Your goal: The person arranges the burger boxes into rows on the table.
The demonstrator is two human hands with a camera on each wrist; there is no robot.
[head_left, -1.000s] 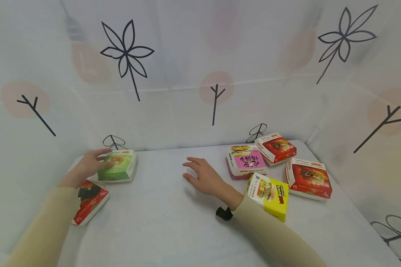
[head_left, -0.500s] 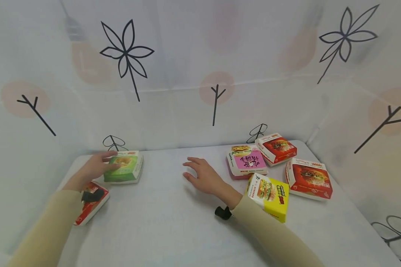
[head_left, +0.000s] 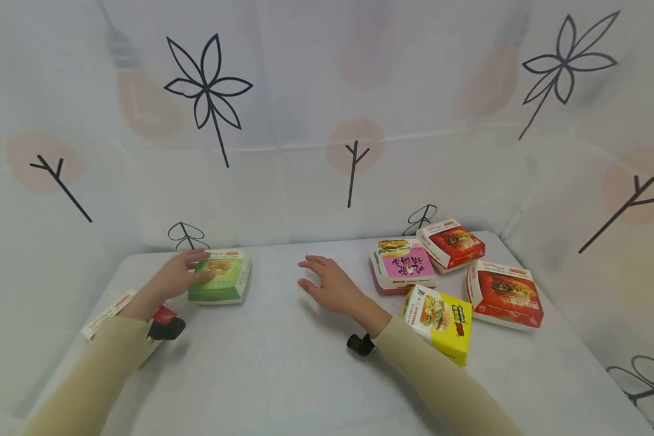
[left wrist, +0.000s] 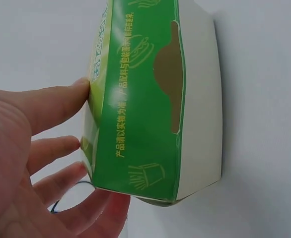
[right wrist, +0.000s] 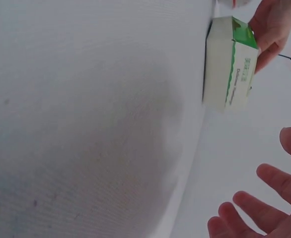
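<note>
Head view: one pink box [head_left: 406,266], one yellow box [head_left: 441,321], three red boxes [head_left: 505,295]; one green box [head_left: 227,280], back left on the table [head_left: 272,363], touched by the left hand [head_left: 170,277], fingers loosely extended; right hand [head_left: 333,287] hovers mid-table, fingers spread

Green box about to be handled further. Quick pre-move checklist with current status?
1. Left hand in contact with green box: ok, fingers at its top.
2. Green box sitting flat on table: ok.
3. Gap between green box and right hand: ok, bare cloth between them.
4. Right hand free: ok, holds nothing.
5. Red box at far left fully visible: not ok, left arm partly covers it.
6. Left arm clear of that box: cannot tell.
</note>
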